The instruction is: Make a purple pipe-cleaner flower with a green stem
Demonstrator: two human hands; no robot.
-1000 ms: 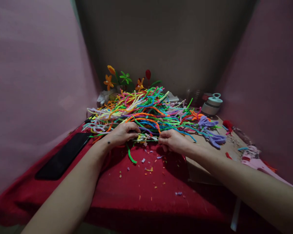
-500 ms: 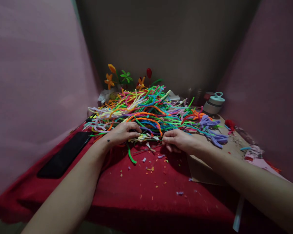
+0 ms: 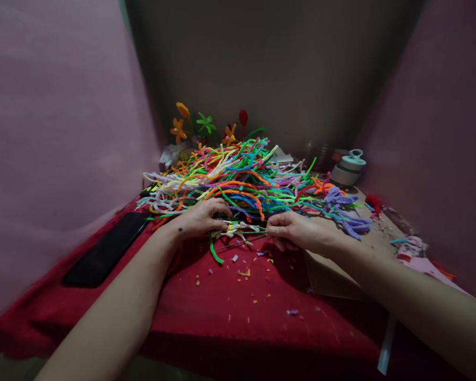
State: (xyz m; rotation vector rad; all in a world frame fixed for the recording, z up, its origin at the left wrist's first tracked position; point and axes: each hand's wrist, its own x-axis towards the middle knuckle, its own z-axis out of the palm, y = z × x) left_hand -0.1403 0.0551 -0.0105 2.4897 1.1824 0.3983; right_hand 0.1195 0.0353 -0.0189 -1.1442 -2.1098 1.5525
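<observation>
Between my hands lies a small bundle of yellow and white flower stamens (image 3: 238, 229) with thin green wire stems (image 3: 257, 230). At its left end is my left hand (image 3: 207, 216), with thumb and curled fingers closed on the bundle; the fingertips are partly hidden. My right hand (image 3: 291, 228) pinches the stems at the right end. Just behind both hands rises a big heap of multicoloured pipe cleaners (image 3: 238, 174). A bent green pipe cleaner (image 3: 214, 253) sticks out below my left hand.
A black phone (image 3: 105, 251) lies at left on the red cloth (image 3: 206, 312). Coloured fluff scraps (image 3: 246, 273) are scattered in front. A cardboard sheet (image 3: 329, 275) and purple pipe cleaners (image 3: 351, 211) are at right, a lidded jar (image 3: 348, 166) behind. Pipe-cleaner flowers (image 3: 178, 129) stand at the back.
My right hand has shifted slightly right, and more of the green stems shows between the hands. The stamens look more spread out. My left hand has barely moved.
</observation>
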